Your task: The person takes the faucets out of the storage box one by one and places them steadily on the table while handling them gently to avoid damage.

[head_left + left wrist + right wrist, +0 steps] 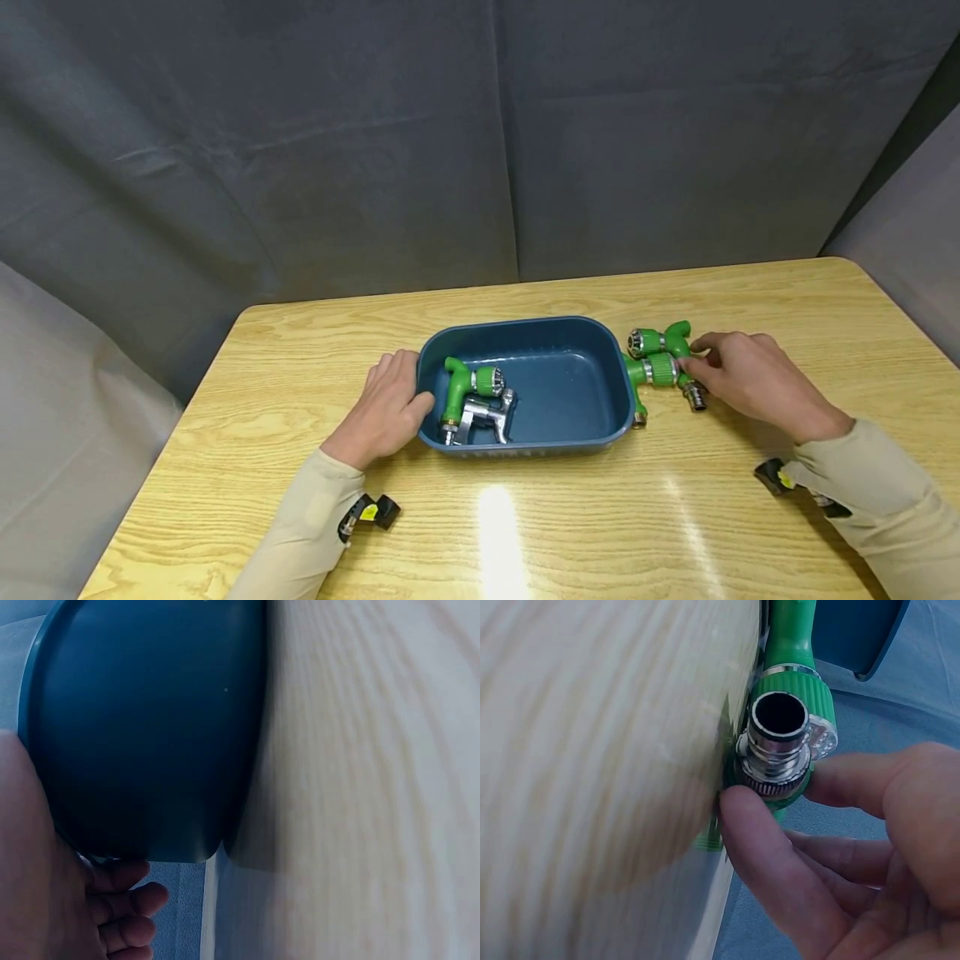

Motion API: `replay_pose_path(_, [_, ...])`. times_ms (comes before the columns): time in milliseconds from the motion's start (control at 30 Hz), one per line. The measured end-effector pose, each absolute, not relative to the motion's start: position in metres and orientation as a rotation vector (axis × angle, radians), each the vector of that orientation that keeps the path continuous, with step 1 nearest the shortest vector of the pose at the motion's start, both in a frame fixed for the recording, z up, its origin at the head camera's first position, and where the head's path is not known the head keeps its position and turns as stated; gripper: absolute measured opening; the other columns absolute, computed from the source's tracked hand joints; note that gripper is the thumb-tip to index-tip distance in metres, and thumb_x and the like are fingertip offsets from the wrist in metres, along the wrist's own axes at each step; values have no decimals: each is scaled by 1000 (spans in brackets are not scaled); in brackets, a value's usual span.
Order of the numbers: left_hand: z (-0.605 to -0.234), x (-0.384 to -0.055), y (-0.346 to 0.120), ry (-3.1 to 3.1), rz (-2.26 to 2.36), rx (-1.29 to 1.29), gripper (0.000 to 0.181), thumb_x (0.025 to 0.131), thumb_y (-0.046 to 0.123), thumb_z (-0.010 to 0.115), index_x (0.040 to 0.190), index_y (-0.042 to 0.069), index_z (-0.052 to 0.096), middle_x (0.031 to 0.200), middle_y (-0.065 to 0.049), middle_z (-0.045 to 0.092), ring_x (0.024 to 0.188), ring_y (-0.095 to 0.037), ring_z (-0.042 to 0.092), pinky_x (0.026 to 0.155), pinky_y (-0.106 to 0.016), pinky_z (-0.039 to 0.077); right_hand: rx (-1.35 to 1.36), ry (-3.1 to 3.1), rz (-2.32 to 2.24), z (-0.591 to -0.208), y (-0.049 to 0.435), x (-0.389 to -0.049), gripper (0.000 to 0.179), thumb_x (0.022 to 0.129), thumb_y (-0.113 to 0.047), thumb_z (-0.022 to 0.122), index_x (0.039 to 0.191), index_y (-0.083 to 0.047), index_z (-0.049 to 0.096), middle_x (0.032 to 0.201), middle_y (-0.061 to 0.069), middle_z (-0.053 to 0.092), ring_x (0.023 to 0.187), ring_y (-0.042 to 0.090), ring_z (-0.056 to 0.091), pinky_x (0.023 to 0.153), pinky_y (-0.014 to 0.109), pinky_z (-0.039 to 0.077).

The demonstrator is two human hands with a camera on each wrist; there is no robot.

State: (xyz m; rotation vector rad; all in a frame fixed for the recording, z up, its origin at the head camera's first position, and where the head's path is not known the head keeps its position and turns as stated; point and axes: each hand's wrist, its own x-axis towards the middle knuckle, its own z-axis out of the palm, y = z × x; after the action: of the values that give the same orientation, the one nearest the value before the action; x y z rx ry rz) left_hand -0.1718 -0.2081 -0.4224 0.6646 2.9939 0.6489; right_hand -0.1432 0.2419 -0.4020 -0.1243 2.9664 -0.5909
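A dark blue plastic basin (570, 437) sits on the table, and my left hand (384, 408) grips its left end, thumb over the rim. Inside it lie a green tap (457, 392) with a ribbed knob and a chrome tap (480, 410), side by side. To the right of the basin are two more green taps. The nearer one (637, 371) lies against the basin's right wall. My right hand (750, 379) pinches the farther one (677, 340) between thumb and fingers. Its metal hose connector (780, 742) points at the camera in the right wrist view.
The wooden table (315, 350) has a straight back edge. Grey curtains (375, 167) hang behind it and at both sides. Each sleeve carries a small black wrist camera; one (367, 512) shows by the left cuff. Light glares on the table in front of the basin.
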Motion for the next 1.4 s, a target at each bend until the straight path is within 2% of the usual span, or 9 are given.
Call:
replay_pose_path(433, [-423,-172,-208,2997,650,671,33,92,20,50,120,3,53,100,-5,49,96,-23,38,85,-36,29,-109,2945,-598,-402,241,-143,51,104,-29,59,131,14,60,91,16,74,65,16,54,56,31,37])
replay_pose_path(633, [-422,-172,-208,3002,652,673,35,92,20,50,122,3,54,102,-6,50,97,-23,39,86,-37,30,-110,2945,-595,-402,241,-143,51,103,-29,59,130,15,60,93,18,75,68,17,57,57,30,39])
replay_pose_path(1033, [-423,-173,-208,2998,658,682,34,92,20,50,121,3,54,101,-5,50,95,-22,38,85,-36,29,-111,2928,-612,-401,241,-142,52,104,-29,58,130,16,59,88,13,75,63,14,57,59,31,41])
replay_pose_path(1400, [-422,-172,-208,2990,664,671,36,93,20,50,124,2,54,103,-6,51,96,-22,38,85,-36,30,-123,2936,-617,-402,241,-142,50,104,-28,58,129,15,60,89,14,75,65,15,57,57,30,39])
